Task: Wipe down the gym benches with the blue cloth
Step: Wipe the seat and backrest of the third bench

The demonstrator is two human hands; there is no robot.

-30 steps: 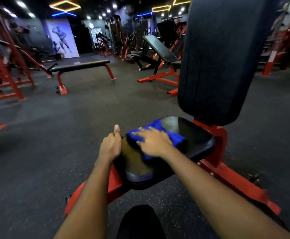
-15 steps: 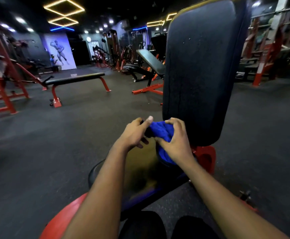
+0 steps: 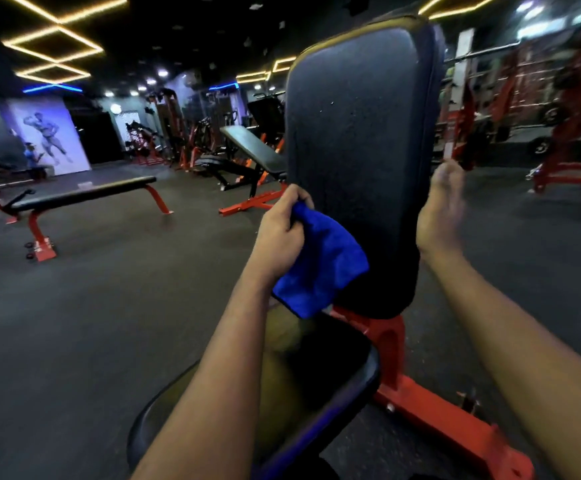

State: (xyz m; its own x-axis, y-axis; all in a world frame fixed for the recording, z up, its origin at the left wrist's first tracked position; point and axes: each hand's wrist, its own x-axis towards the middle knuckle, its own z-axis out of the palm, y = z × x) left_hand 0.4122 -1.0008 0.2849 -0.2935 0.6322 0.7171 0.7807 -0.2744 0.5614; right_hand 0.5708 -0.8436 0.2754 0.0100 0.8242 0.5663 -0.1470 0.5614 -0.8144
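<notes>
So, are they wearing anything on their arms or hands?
No. Left forearm and right forearm are bare: no sleeves, watch or bands. The left hand shows no glove or ring; the right hand is too blurred to tell rings.

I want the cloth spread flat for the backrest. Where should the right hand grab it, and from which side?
Probably the loose lower corner of the blue cloth, reached from the right, across the backrest. The left hand bunches its top edge, so the bottom hangs free; the right hand is open.
</notes>
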